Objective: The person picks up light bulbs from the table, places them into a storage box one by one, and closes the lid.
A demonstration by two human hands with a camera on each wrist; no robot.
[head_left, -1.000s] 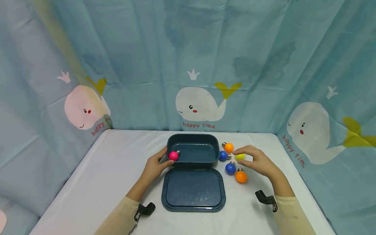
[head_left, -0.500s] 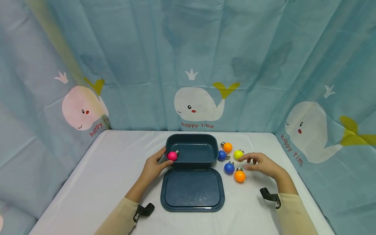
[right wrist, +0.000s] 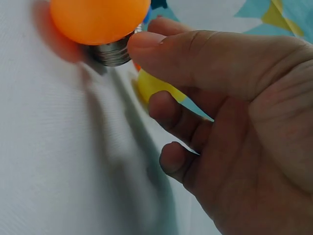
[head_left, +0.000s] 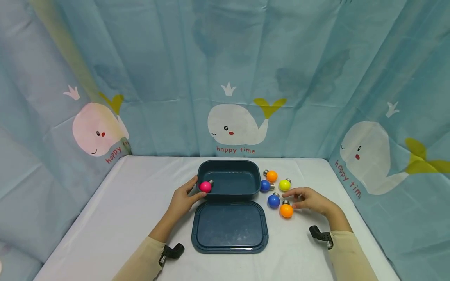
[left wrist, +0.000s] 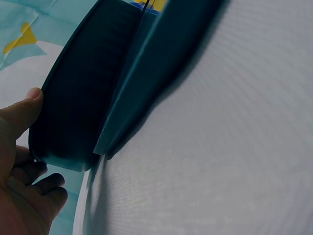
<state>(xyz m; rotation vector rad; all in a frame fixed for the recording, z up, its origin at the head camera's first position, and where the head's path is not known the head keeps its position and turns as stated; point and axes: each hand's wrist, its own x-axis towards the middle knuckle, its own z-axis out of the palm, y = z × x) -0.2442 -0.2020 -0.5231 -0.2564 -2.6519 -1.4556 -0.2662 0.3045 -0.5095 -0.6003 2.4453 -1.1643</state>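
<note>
Left hand (head_left: 182,200) grips left end of one box (head_left: 230,192), far edge of table (head_left: 133,218); one pink bulb (head_left: 205,187) inside. One lid (head_left: 230,227). Toward right edge: two orange bulbs (head_left: 286,211), two blue bulbs (head_left: 273,201), one yellow bulb (head_left: 284,185). Right hand (head_left: 313,200) loose by nearer orange.

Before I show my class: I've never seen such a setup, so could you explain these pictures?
There's no robot, just a person's left hand and right hand. The largest picture is from a head camera; the others, from the left-wrist camera and right-wrist camera. On the white surface stands a dark box with a pink bulb inside, a dark lid before it. To the right are two orange bulbs, two blue bulbs and a yellow bulb. The left hand holds the box; the right hand, near the front orange bulb, appears to hold nothing.
</note>
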